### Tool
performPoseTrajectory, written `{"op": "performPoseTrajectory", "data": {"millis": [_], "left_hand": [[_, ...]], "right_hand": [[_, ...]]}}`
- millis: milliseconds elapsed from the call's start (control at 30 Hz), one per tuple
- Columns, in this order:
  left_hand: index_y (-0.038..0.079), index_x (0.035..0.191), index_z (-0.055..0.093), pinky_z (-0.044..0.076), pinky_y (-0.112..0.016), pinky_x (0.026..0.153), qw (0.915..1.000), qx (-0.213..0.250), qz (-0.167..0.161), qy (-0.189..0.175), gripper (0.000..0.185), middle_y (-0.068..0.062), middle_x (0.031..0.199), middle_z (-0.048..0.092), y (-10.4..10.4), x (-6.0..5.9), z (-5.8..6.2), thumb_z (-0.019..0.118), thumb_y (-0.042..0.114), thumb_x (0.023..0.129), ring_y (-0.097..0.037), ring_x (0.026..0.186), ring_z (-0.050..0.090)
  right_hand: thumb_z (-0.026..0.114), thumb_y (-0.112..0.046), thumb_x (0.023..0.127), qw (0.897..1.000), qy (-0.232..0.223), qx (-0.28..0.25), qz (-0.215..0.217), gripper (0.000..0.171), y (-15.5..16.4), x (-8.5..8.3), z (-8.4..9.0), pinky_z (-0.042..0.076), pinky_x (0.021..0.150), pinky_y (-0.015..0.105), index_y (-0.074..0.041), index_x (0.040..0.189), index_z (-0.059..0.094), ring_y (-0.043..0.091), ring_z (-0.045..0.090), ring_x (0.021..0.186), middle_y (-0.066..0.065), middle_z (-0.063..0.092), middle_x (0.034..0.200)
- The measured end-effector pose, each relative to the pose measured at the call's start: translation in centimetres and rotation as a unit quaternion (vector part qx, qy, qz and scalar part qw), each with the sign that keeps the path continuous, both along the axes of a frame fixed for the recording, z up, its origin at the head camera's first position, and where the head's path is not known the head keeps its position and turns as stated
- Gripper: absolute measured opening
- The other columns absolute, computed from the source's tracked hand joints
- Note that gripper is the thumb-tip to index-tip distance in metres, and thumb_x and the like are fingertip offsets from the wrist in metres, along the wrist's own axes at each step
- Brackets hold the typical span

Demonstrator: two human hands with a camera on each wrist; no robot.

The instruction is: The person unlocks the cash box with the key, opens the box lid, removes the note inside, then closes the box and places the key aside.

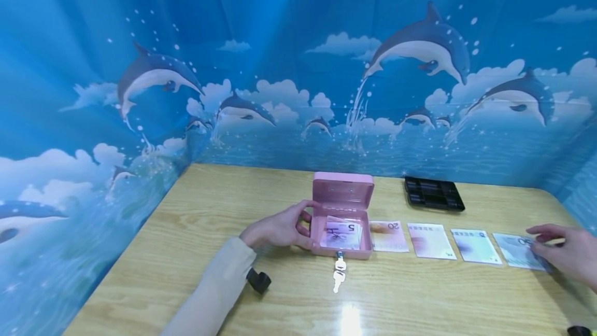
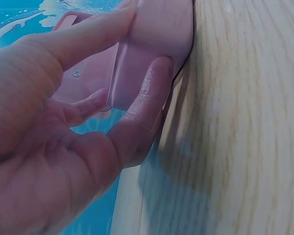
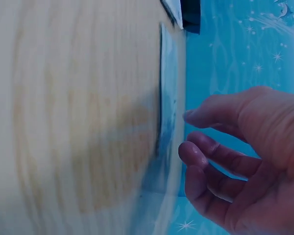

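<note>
Left hand (image 1: 280, 228) grip clamped on the left wall of the open pink metal cash box (image 1: 342, 212), mid wooden surface (image 1: 196, 232). Right hand (image 1: 566, 250) grip apart, fingers relaxed, fingertips over the rightmost bluish paper banknote (image 1: 519, 250), far right of the box.

The left hand (image 1: 280, 228), at the end of a forearm in a pale beige sleeve (image 1: 219, 284), has its thumb and curved fingers (image 2: 147, 103) clasped round what it holds. The right hand (image 1: 566, 250) lies low, its fingers (image 3: 210, 147) loosely bent, gripping nothing.
</note>
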State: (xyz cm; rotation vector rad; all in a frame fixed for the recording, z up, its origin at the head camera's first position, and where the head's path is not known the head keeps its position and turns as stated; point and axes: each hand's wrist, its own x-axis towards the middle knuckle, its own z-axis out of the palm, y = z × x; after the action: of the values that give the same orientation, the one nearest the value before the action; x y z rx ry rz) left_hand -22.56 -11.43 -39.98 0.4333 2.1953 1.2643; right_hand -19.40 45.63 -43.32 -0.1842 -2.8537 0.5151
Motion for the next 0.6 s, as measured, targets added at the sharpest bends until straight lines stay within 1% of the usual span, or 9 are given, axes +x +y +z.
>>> {"op": "performPoseTrajectory", "data": {"millis": [133, 200, 267, 300, 367, 433, 500, 533, 600], "left_hand": [[0.024, 0.155, 0.035, 0.057, -0.042, 0.097, 1.0, -0.002, -0.001, 0.002, 0.09, -0.012, 0.132, 0.056, 0.0, 0.0, 0.0, 0.086, 0.013, 0.081, -0.022, 0.109, 0.063], [0.024, 0.155, 0.035, 0.057, -0.041, 0.097, 1.0, -0.004, 0.001, 0.001, 0.091, -0.012, 0.132, 0.056, 0.0, 0.0, 0.0, 0.086, 0.013, 0.081, -0.022, 0.11, 0.064], [0.024, 0.155, 0.034, 0.058, -0.041, 0.096, 1.0, -0.005, 0.003, 0.0, 0.09, -0.011, 0.132, 0.056, 0.0, 0.1, 0.0, 0.086, 0.012, 0.081, -0.022, 0.11, 0.064], [0.024, 0.155, 0.034, 0.058, -0.04, 0.095, 1.0, -0.004, 0.004, -0.002, 0.09, -0.011, 0.132, 0.056, 0.0, 0.1, -0.1, 0.086, 0.012, 0.081, -0.022, 0.11, 0.064], [0.024, 0.155, 0.034, 0.058, -0.039, 0.093, 1.0, 0.0, 0.005, -0.005, 0.091, -0.011, 0.131, 0.056, -0.1, 0.1, -0.1, 0.086, 0.011, 0.081, -0.022, 0.11, 0.064], [0.024, 0.155, 0.034, 0.059, -0.037, 0.092, 1.0, 0.005, 0.003, -0.007, 0.091, -0.012, 0.131, 0.056, 0.0, 0.1, -0.1, 0.086, 0.011, 0.081, -0.022, 0.11, 0.063], [0.024, 0.155, 0.034, 0.059, -0.037, 0.091, 0.9999, 0.011, 0.002, -0.009, 0.091, -0.012, 0.132, 0.056, 0.0, 0.0, -0.2, 0.086, 0.01, 0.081, -0.022, 0.11, 0.064], [0.024, 0.155, 0.034, 0.059, -0.037, 0.091, 0.9999, 0.013, 0.001, -0.01, 0.092, -0.013, 0.132, 0.056, 0.0, 0.0, -0.2, 0.085, 0.009, 0.081, -0.022, 0.11, 0.064], [0.023, 0.155, 0.033, 0.06, -0.037, 0.091, 0.9998, 0.018, 0.001, -0.012, 0.092, -0.013, 0.132, 0.055, 0.0, 0.0, -0.2, 0.085, 0.008, 0.081, -0.023, 0.11, 0.064]], "right_hand": [[0.073, -0.001, 0.085, 0.999, 0.026, -0.022, 0.014, 0.029, -0.7, 0.4, 0.5, 0.039, 0.048, 0.016, 0.016, 0.107, 0.065, -0.011, 0.045, 0.06, 0.028, 0.068, 0.083], [0.074, -0.011, 0.09, 0.999, 0.018, -0.03, 0.018, 0.033, -1.2, 0.7, 1.0, 0.041, 0.049, 0.015, 0.013, 0.111, 0.067, -0.018, 0.04, 0.061, 0.025, 0.071, 0.085], [0.073, -0.02, 0.093, 0.999, 0.01, -0.034, 0.023, 0.037, -1.8, 0.9, 1.5, 0.042, 0.05, 0.015, 0.01, 0.114, 0.068, -0.021, 0.04, 0.063, 0.023, 0.073, 0.09], [0.073, -0.024, 0.094, 0.999, 0.009, -0.036, 0.027, 0.038, -2.1, 1.0, 1.6, 0.043, 0.05, 0.015, 0.008, 0.115, 0.069, -0.022, 0.04, 0.064, 0.017, 0.075, 0.089], [0.073, -0.03, 0.094, 0.999, 0.002, -0.03, 0.031, 0.041, -2.7, 1.2, 2.0, 0.044, 0.051, 0.017, 0.005, 0.116, 0.069, -0.022, 0.041, 0.065, 0.019, 0.076, 0.094], [0.072, -0.031, 0.095, 0.999, 0.005, -0.022, 0.036, 0.042, -3.4, 1.4, 2.2, 0.045, 0.051, 0.019, 0.005, 0.117, 0.07, -0.014, 0.05, 0.066, 0.022, 0.075, 0.099], [0.072, -0.033, 0.095, 0.999, -0.002, -0.016, 0.039, 0.045, -4.0, 1.5, 2.4, 0.048, 0.052, 0.023, 0.005, 0.118, 0.069, 0.005, 0.064, 0.07, 0.025, 0.074, 0.103], [0.07, -0.035, 0.096, 0.999, -0.009, -0.011, 0.039, 0.047, -4.4, 1.5, 2.5, 0.049, 0.053, 0.026, 0.006, 0.119, 0.068, 0.016, 0.067, 0.072, 0.031, 0.071, 0.107], [0.069, -0.037, 0.098, 0.999, -0.017, -0.011, 0.042, 0.049, -5.1, 1.5, 2.6, 0.049, 0.053, 0.03, 0.007, 0.12, 0.067, 0.037, 0.067, 0.079, 0.032, 0.07, 0.11]]}}
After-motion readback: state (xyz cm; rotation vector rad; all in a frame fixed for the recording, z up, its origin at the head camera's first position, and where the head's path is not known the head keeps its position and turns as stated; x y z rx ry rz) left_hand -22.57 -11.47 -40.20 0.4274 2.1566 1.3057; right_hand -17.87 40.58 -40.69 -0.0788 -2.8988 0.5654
